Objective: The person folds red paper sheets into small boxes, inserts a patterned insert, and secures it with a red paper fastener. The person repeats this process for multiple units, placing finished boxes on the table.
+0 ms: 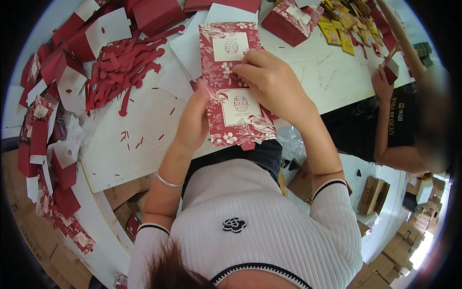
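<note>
A flat red card box blank point(219, 79), printed with white flowers and birds and two cream squares, is held up over the table's near edge. My left hand point(195, 115) grips its left edge, thumb near the middle fold. Across its right side lies my right hand point(274, 82), the fingertips pinched together at the card near the middle; whether something small sits between them is hidden. A small red tab point(248, 146) sticks out at the card's bottom edge. Behind it, white-backed card sheets point(183, 53) lie on the table.
A heap of red card strips point(118, 67) lies left of the white table point(120, 159), with folded red boxes point(65, 166) around it. Small red scraps dot the tabletop. At the far right are a patterned box point(291, 24), yellow packets point(337, 31) and another person's hand point(382, 86) holding a box.
</note>
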### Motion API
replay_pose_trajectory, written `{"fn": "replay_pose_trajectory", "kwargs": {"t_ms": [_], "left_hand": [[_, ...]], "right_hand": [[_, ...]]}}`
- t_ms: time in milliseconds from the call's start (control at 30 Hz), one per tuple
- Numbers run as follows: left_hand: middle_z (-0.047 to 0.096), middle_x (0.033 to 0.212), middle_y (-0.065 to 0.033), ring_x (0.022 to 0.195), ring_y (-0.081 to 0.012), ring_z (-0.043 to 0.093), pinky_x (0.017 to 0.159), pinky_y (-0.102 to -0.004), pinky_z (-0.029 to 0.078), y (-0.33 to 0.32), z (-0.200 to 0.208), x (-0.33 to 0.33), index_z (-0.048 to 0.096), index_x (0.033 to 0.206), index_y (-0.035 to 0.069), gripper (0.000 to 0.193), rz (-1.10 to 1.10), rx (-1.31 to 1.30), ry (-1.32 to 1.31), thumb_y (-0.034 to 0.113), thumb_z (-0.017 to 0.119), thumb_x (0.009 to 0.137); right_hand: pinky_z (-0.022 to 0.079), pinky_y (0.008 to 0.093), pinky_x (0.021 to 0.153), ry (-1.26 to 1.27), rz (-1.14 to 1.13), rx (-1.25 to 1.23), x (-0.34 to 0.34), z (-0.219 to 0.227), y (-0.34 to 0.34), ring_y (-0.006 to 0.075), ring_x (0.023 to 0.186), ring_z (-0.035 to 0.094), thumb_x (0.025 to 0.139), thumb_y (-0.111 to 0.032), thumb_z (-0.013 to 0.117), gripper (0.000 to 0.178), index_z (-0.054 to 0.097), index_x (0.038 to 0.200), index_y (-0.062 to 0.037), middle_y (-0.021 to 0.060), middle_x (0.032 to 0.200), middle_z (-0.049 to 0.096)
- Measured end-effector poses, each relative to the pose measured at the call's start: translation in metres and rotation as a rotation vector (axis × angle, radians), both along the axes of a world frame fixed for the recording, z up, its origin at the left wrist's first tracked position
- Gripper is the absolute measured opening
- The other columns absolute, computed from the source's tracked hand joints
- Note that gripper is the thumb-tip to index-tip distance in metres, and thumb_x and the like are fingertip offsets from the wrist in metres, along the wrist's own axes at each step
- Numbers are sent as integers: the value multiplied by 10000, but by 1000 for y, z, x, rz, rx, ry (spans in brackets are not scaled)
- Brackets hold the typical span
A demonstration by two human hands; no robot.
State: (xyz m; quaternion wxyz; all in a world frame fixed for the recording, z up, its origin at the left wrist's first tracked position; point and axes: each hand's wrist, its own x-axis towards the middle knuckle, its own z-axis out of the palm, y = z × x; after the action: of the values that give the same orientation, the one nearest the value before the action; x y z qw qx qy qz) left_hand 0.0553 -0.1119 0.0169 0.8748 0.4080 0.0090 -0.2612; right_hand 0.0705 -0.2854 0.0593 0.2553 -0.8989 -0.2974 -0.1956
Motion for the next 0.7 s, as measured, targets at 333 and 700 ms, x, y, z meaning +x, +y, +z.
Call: {"fn": "replay_pose_trajectory", "kwargs": {"t_ms": [333, 700], "left_hand": [[613, 869, -104, 688, -168, 626, 615, -268, 538, -14, -27, 6, 523, 996, -41, 199, 158, 238, -242, 72, 426, 864], [583, 973, -139, 811, -230, 624, 695, -332, 547, -16, -31, 11, 486, 1081, 2, 429, -42, -324, 147, 324, 296, 871]], "right_hand": [[456, 315, 613, 334, 147, 7, 18, 13, -3, 274, 719, 573, 704, 34, 584, 102, 585, 805, 20, 124, 784, 586], [456, 287, 616, 447, 44, 295, 17, 4, -13, 221, 670, 564, 707, 3, 620, 138, 620, 845, -4, 91, 772, 587]]}}
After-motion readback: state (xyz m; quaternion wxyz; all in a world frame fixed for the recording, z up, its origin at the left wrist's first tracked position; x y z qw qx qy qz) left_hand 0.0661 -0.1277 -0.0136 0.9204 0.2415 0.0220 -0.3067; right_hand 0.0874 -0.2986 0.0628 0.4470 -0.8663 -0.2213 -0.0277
